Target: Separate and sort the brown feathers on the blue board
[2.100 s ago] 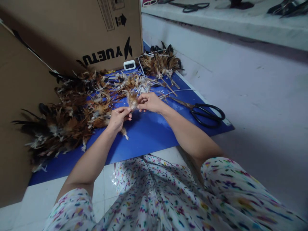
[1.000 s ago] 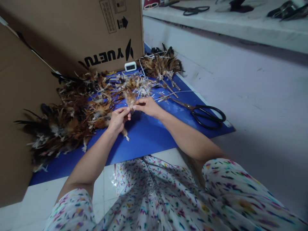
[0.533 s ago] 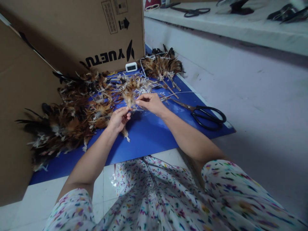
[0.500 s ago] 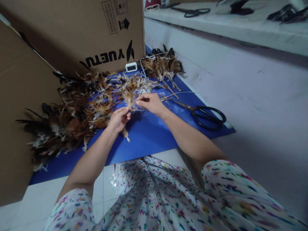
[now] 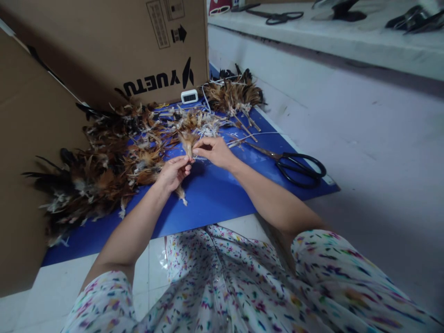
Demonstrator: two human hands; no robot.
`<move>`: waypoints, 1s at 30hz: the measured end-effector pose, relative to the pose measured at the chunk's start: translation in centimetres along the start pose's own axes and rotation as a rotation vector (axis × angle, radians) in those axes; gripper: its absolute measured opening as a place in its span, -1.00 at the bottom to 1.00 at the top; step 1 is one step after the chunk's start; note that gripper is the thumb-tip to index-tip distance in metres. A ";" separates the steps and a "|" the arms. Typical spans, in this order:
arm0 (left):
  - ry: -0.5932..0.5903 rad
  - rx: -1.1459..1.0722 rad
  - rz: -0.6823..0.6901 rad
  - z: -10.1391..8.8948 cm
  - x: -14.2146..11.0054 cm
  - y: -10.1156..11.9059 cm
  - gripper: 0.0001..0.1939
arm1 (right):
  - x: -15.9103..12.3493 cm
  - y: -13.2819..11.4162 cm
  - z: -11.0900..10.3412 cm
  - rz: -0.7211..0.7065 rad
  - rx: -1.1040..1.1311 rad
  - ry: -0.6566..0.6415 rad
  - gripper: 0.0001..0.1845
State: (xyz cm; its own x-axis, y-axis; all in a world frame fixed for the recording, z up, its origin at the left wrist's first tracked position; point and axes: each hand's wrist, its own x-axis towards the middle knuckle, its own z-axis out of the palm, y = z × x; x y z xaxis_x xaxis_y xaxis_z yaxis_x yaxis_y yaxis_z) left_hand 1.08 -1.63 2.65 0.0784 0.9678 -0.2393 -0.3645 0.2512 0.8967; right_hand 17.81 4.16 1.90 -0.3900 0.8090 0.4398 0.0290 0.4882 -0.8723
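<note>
Thumb and fingers of my left hand (image 5: pixel 174 173) are pinched on the base of a small tan feather bunch (image 5: pixel 188 142), whose fluffy end points away from me. Beside that base is my right hand (image 5: pixel 214 151), its thumb and forefinger pressed together; whatever lies between those fingertips is too small to make out. Under and left of my left hand, one pale feather tuft (image 5: pixel 181 194) lies on the blue board (image 5: pixel 222 194). A large heap of brown and black feathers (image 5: pixel 100 175) spreads to the left.
Black-handled scissors (image 5: pixel 300 169) lie on the board at the right. Behind are a white digital timer (image 5: pixel 189 96), feather bundles on sticks (image 5: pixel 236 95) and a tall cardboard box (image 5: pixel 156 51). Along the right wall runs a ledge (image 5: pixel 322 34) holding other scissors (image 5: pixel 277 17).
My right hand has shifted slightly left and down, closer to the base of the feather bunch. The bunch has tilted a little; my left hand keeps its pinch.
</note>
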 end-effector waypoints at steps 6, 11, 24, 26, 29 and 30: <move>-0.022 0.025 -0.012 0.1 -0.1 0.0 -0.83 | -0.2 -0.2 0.1 0.008 0.023 -0.033 -0.75; -0.023 0.029 -0.005 0.0 -0.1 -0.1 -0.83 | -0.2 -0.4 0.3 0.010 0.030 -0.040 -0.78; -0.050 0.009 -0.018 -0.2 0.0 -0.4 -0.82 | -0.2 -0.3 0.9 0.044 0.106 0.045 -0.77; -0.052 0.003 -0.016 -0.3 0.0 -0.4 -0.83 | -0.3 -0.5 1.0 0.040 0.101 0.030 -0.79; -0.053 -0.006 -0.012 -0.3 0.0 -0.3 -0.82 | -0.5 -0.7 1.0 0.031 0.084 0.019 -0.80; -0.050 -0.006 -0.013 -0.3 0.0 -0.3 -0.82 | -0.5 -0.7 0.9 0.030 0.075 0.018 -0.80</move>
State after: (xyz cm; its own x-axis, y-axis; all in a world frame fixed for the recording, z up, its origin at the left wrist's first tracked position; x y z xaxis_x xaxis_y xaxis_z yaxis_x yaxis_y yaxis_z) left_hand 0.95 -1.67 2.27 0.1296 0.9641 -0.2318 -0.3686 0.2639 0.8914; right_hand 17.11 3.10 2.14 -0.3730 0.8293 0.4161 -0.0290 0.4379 -0.8986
